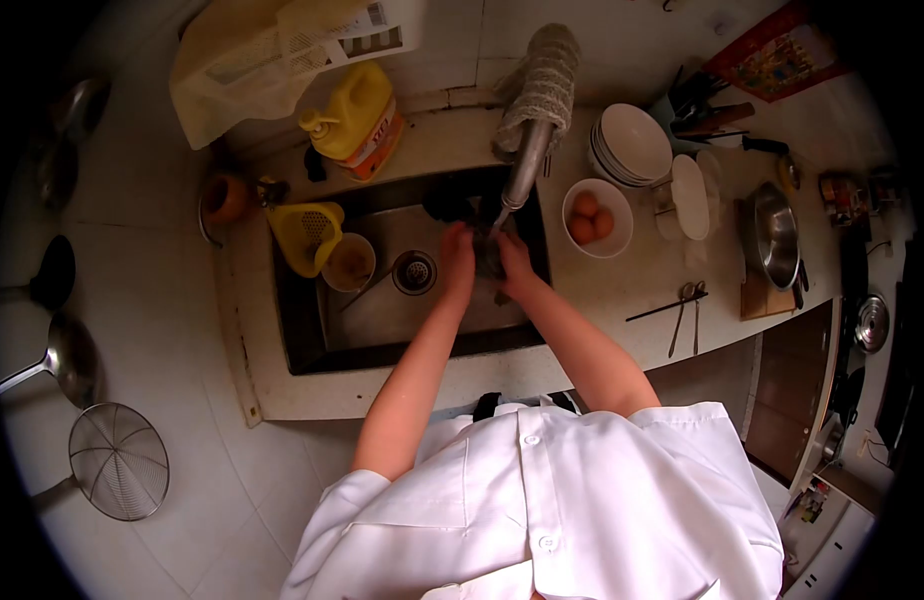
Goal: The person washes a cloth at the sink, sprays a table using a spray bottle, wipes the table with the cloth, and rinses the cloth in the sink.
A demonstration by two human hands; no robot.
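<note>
Both hands reach into the sink (367,345) beneath the tap (529,165). My left hand (457,258) is closed, its fingers curled at the left of a dark, wet-looking thing (489,258). My right hand (513,262) closes in from the other side, right under the spout. Between the hands the thing is too dark to name, and the fingertips are partly hidden. Left of my hands lie the drain (414,272) and a bowl (349,263) with brownish contents. A yellow strainer basket (307,237) leans in the sink's left corner.
Right of the sink are a bowl of eggs (588,218), stacked white bowls (634,145), spoons (685,310) and a metal basin (772,235). A yellow jug (360,120) stands behind the sink. Ladles and a wire skimmer (119,462) hang at the left.
</note>
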